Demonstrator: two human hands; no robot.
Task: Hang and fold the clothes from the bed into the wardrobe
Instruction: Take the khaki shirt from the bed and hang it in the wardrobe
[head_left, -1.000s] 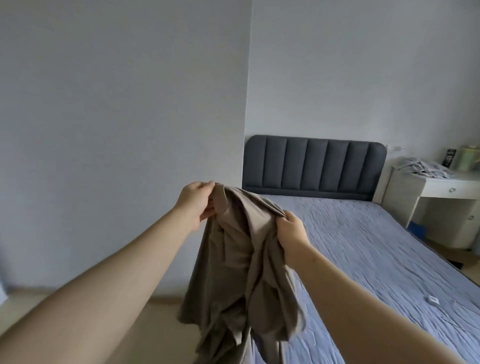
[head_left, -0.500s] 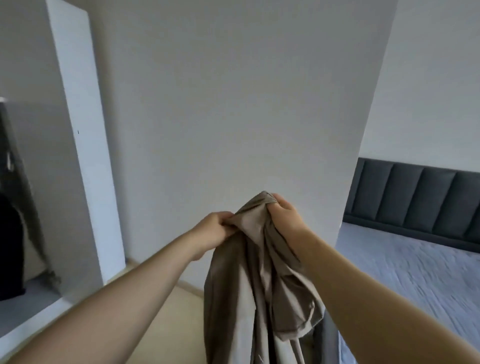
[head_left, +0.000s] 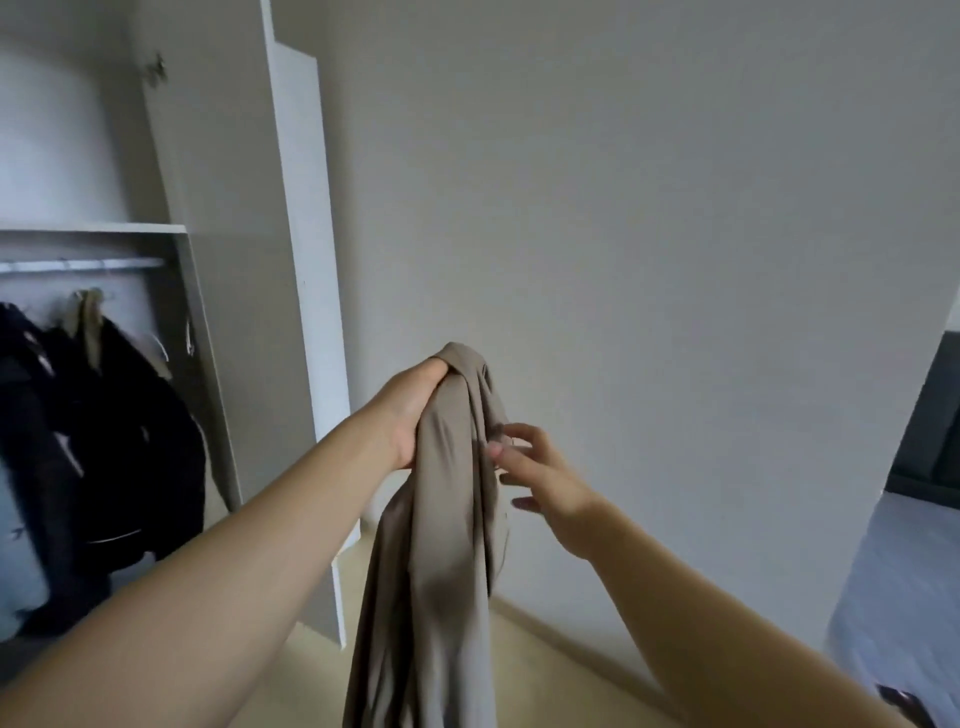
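A long beige garment (head_left: 441, 545) hangs down in front of me, bunched at its top. My left hand (head_left: 413, 410) grips that bunched top and holds the garment up. My right hand (head_left: 540, 478) is just to the right of the cloth with its fingers spread, fingertips at the fabric's edge and holding nothing. The open wardrobe (head_left: 171, 228) stands at the left, with a metal rail (head_left: 78, 265) under a shelf and dark clothes (head_left: 104, 441) on hangers below it.
The white wardrobe door (head_left: 306, 260) stands open edge-on between the wardrobe and a plain wall. The bed (head_left: 893, 587) with its blue cover and dark headboard shows at the right edge. Pale wooden floor lies below.
My view has swung left from the bed to the wardrobe. My right hand has let go of the garment and opened beside it. My left hand still holds the top.
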